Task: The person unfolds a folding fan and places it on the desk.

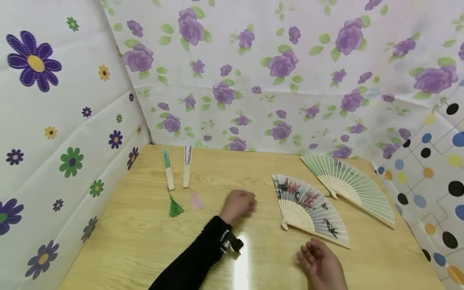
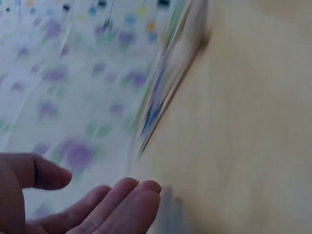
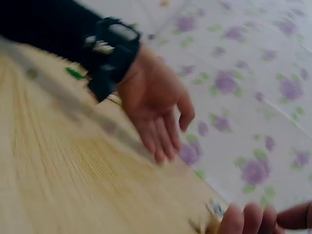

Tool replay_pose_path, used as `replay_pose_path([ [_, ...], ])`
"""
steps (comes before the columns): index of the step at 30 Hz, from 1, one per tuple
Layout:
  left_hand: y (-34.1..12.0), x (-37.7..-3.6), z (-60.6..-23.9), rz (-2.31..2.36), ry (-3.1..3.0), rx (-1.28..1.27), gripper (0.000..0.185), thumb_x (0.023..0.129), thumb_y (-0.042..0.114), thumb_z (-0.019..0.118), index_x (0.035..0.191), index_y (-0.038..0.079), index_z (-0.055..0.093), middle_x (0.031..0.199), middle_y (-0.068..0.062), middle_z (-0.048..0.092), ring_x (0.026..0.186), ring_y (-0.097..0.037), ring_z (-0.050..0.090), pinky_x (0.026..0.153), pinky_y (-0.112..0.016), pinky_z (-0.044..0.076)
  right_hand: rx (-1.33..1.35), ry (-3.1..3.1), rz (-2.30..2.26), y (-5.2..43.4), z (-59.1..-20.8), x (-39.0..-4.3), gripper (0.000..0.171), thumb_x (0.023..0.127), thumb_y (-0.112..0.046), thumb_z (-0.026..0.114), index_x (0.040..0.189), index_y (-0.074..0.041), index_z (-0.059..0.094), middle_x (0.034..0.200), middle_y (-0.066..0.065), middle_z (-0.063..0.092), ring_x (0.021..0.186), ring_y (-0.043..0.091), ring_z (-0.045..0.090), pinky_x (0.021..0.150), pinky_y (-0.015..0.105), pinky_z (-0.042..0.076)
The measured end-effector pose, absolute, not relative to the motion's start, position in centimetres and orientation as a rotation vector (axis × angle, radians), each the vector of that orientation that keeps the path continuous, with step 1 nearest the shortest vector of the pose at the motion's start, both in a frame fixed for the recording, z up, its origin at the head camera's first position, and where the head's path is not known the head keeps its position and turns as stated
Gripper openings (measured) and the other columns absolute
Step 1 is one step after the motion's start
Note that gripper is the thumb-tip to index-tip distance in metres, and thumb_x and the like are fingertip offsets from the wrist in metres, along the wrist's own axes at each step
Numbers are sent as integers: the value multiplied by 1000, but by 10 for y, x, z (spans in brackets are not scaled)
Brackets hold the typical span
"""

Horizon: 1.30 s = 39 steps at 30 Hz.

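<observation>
head view: two paper folding fans (image 1: 311,207) lie spread on the wooden worktop (image 1: 145,237), two slim closed fans (image 1: 177,167) remain; both hands (image 1: 237,206) empty, fingers loose.

Wooden table (image 1: 137,241), light grain, bright glare patch near its front edge. Back wall (image 1: 290,60) covered in white sheeting printed with purple roses and green leaves, creased. Left wall (image 1: 54,121): white sheet with scattered daisy-like flowers, purple, green, yellow. Right wall (image 1: 438,169): coloured dots joined by thin lines.
</observation>
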<state>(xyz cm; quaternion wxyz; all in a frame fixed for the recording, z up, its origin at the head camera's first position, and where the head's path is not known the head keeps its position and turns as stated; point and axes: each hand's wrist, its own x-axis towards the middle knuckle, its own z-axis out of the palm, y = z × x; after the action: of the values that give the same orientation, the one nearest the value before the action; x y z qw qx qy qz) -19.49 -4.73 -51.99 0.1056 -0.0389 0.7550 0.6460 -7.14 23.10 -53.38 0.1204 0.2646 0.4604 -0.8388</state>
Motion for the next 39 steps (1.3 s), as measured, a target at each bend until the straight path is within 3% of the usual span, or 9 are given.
replay_pose_path([
  [2,-82,-217,-531,1729,2564,-63,36,112,23,64,125,-6,80,115,-26,82,95,-33,79,84,-44,69,670,1454,-2428,215,-531,-73,27,122,-19,48,105,-26,68,95,-12,72,92,4,73,90,24,69],
  [5,-146,-258,-563,1403,2960,-169,45,110,35,67,137,1,78,121,-22,84,103,-38,81,88,-52,68,490,1611,-2395,176,-524,-87,20,120,-15,52,112,-21,69,100,-8,75,93,7,75,87,27,69],
  [6,-168,-272,-576,1323,3000,-224,46,108,36,68,133,-2,78,116,-23,83,99,-40,80,84,-54,68,426,1645,-2371,161,-524,-94,16,119,-14,54,116,-18,69,103,-7,75,94,9,75,86,28,70],
  [9,-221,-299,-609,1078,2963,-325,42,106,40,70,106,0,82,97,-18,81,82,-33,76,72,-47,64,273,1658,-2268,122,-531,-107,13,116,-14,60,125,-9,68,111,-2,76,97,14,75,86,29,70],
  [12,-245,-305,-624,922,2869,-294,43,105,33,71,70,9,72,73,-9,70,65,-27,65,63,-38,56,208,1603,-2141,95,-544,-110,18,115,-16,64,129,-5,67,116,0,76,96,12,75,83,26,69],
  [16,-236,-292,-620,755,2909,-261,43,106,22,71,65,11,71,71,-10,71,65,-27,68,58,-38,60,241,1523,-2115,76,-553,-116,14,114,-14,63,125,-7,66,114,0,76,89,7,75,76,21,68],
  [22,-193,-252,-558,509,3140,-254,25,103,0,67,82,-5,80,91,-27,73,90,-45,73,82,-57,68,252,1512,-2172,69,-555,-128,11,112,-9,62,121,-6,67,112,1,76,86,6,75,75,22,68],
  [28,-177,-245,-558,543,3216,-211,38,108,23,76,86,-8,80,90,-28,70,78,-45,72,64,-57,66,215,1482,-2221,65,-553,-134,9,111,-7,63,120,-5,66,108,2,76,87,7,76,79,24,69],
  [39,-129,-223,-515,387,3189,-158,34,102,30,88,102,-4,83,92,-22,72,81,-40,76,68,-55,69,206,1466,-2266,63,-553,-151,12,112,-6,63,123,-4,65,107,1,75,87,8,76,79,24,68],
])
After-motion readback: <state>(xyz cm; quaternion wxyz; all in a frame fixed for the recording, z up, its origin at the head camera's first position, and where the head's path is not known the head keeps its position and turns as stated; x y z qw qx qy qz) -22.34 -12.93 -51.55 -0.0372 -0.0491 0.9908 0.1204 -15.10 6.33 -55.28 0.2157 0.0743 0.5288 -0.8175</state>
